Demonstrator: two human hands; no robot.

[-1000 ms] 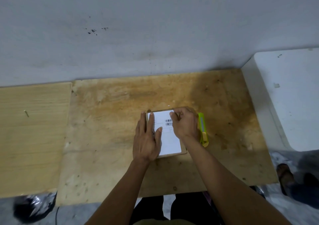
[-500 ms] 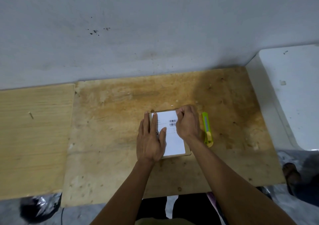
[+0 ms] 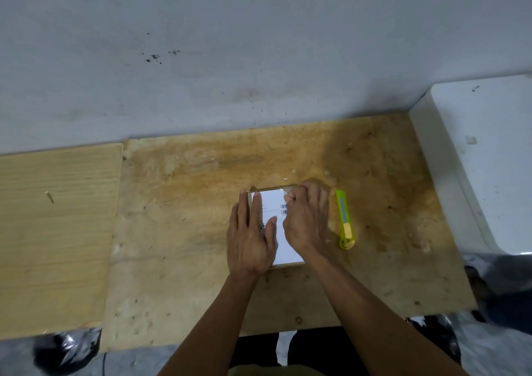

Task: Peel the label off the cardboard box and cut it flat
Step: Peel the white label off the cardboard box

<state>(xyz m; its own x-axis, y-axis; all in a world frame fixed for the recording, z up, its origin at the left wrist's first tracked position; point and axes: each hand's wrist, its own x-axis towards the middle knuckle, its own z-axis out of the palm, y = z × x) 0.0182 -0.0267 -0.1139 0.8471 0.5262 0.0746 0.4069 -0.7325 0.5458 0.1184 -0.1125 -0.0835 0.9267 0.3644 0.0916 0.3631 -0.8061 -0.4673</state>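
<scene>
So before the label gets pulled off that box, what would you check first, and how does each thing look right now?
1. Cardboard box held steady: ok, the left hand lies flat on it.
2. Label corner lifted: cannot tell, the right hand hides the far right corner it is picking at.
3. Label intact: ok, no tear on the part that shows.
4. Utility knife close by: ok, lying on the wooden board just right of the box.
5. Knife blade retracted: cannot tell.
</scene>
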